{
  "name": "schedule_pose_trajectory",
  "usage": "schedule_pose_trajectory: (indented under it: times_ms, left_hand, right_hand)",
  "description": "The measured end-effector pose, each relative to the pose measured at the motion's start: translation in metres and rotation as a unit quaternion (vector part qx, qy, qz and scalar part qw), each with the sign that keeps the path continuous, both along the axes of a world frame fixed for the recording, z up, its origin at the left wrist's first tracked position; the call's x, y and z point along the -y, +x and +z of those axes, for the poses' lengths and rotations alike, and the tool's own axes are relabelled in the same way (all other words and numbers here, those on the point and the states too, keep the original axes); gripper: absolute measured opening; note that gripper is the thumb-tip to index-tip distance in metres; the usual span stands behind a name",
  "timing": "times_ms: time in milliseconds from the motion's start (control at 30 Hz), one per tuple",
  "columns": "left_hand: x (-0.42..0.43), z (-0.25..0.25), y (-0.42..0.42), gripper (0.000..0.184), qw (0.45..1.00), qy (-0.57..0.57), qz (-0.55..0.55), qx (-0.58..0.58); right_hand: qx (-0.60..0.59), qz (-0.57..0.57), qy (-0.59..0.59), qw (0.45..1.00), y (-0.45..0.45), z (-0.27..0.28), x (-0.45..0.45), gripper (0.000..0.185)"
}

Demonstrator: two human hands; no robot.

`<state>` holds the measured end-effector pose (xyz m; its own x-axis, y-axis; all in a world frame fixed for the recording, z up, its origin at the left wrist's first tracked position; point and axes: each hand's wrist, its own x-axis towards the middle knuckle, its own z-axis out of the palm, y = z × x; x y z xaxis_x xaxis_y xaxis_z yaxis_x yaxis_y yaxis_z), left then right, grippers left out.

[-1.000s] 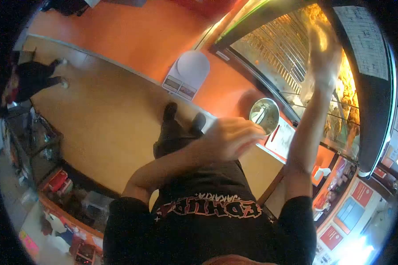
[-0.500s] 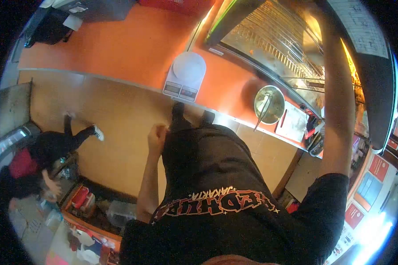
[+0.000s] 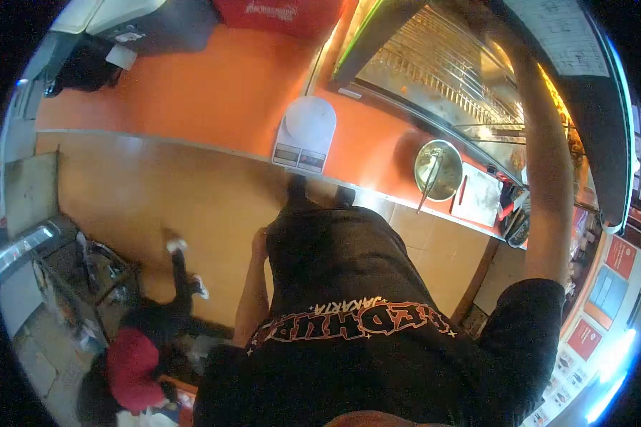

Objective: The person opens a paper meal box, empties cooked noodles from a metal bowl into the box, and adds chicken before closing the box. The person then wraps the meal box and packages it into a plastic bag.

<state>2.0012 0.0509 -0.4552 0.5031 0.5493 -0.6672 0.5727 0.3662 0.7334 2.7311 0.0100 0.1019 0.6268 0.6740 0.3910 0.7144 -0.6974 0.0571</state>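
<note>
Fingers on the right hand (image 3: 486,20) are too dim to read, so whether they spread or grip cannot be told; those on the left hand (image 3: 261,242), beside the hip, are partly hidden and equally unclear. The right arm reaches into a lit cabinet (image 3: 406,112), where a metal rack (image 3: 441,82) lies near that hand. Just outside, a metal bowl (image 3: 450,162) holding a utensil (image 3: 428,182) sits between a white scale (image 3: 306,132) and a white board (image 3: 480,198) on the orange counter (image 3: 214,85).
</note>
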Motion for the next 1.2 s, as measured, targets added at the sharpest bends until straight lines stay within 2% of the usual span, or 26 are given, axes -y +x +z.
schedule_pose_trajectory:
  times_ms: [67, 167, 233, 267, 367, 467, 500, 567, 667, 767, 867, 967, 1033, 1067, 1167, 1200]
  left_hand:
    - [0.001, -0.029, -0.004, 0.028, 0.984, -0.110, 0.123, -0.070]
    - [-0.011, -0.015, 0.008, 0.028, 0.984, -0.108, 0.101, -0.098]
    - [-0.019, 0.002, 0.017, 0.026, 0.988, 0.051, -0.033, -0.144]
    - [-0.026, 0.009, 0.019, 0.025, 0.972, 0.131, -0.098, -0.166]
    - [-0.044, 0.020, 0.023, 0.024, 0.945, 0.231, -0.158, -0.170]
    - [-0.063, 0.025, 0.019, 0.026, 0.932, 0.230, -0.251, -0.126]
    - [-0.064, 0.027, 0.019, 0.026, 0.957, 0.183, -0.182, -0.134]
    - [-0.064, 0.068, 0.033, 0.028, 0.985, 0.083, -0.043, -0.148]
    - [-0.065, 0.072, 0.037, 0.029, 0.984, 0.049, -0.029, -0.168]
    - [-0.061, 0.058, 0.036, 0.029, 0.985, 0.087, -0.065, -0.138]
    - [-0.049, 0.031, 0.038, 0.028, 0.951, 0.209, -0.128, -0.188]
    - [-0.040, -0.012, 0.029, 0.027, 0.997, -0.004, -0.001, -0.073]
    - [-0.043, -0.058, 0.014, 0.024, 0.980, 0.158, -0.115, 0.046]
    - [-0.048, -0.062, 0.015, 0.023, 0.951, 0.238, -0.169, 0.104]
    - [-0.050, -0.044, 0.023, 0.020, 0.985, 0.156, -0.068, 0.015]
    - [-0.052, -0.030, 0.023, 0.021, 0.980, 0.169, -0.098, -0.041]
  right_hand:
    - [-0.001, -0.005, 0.001, 1.000, 0.006, 0.002, 0.004, 0.046]
    - [0.001, -0.013, -0.003, 1.000, 0.002, 0.005, 0.015, 0.046]
    - [0.000, -0.020, -0.002, 1.000, 0.000, 0.006, 0.023, 0.046]
    - [0.001, -0.023, 0.000, 1.000, 0.000, 0.007, 0.026, 0.046]
    - [0.001, -0.033, -0.002, 0.999, 0.006, 0.008, 0.043, 0.046]
    - [0.002, -0.042, -0.004, 0.999, 0.009, 0.006, 0.053, 0.046]
    - [-0.001, -0.045, -0.005, 0.999, 0.010, 0.004, 0.054, 0.045]
    - [-0.004, -0.047, -0.006, 0.999, 0.011, -0.002, 0.054, 0.045]
    - [-0.008, -0.040, -0.010, 0.999, 0.014, -0.005, 0.045, 0.045]
    - [-0.015, -0.024, -0.019, 0.999, 0.009, -0.004, 0.035, 0.045]
    - [-0.013, -0.004, -0.034, 0.999, 0.007, 0.003, 0.033, 0.045]
    - [-0.019, 0.005, -0.045, 0.999, 0.000, 0.009, 0.039, 0.045]
    - [-0.020, 0.009, -0.048, 0.999, -0.004, 0.012, 0.044, 0.045]
    - [-0.020, 0.013, -0.051, 0.998, -0.003, 0.012, 0.049, 0.045]
    - [-0.019, 0.028, -0.060, 0.998, -0.008, 0.013, 0.062, 0.045]
    - [-0.015, 0.034, -0.062, 0.997, -0.008, 0.010, 0.068, 0.045]
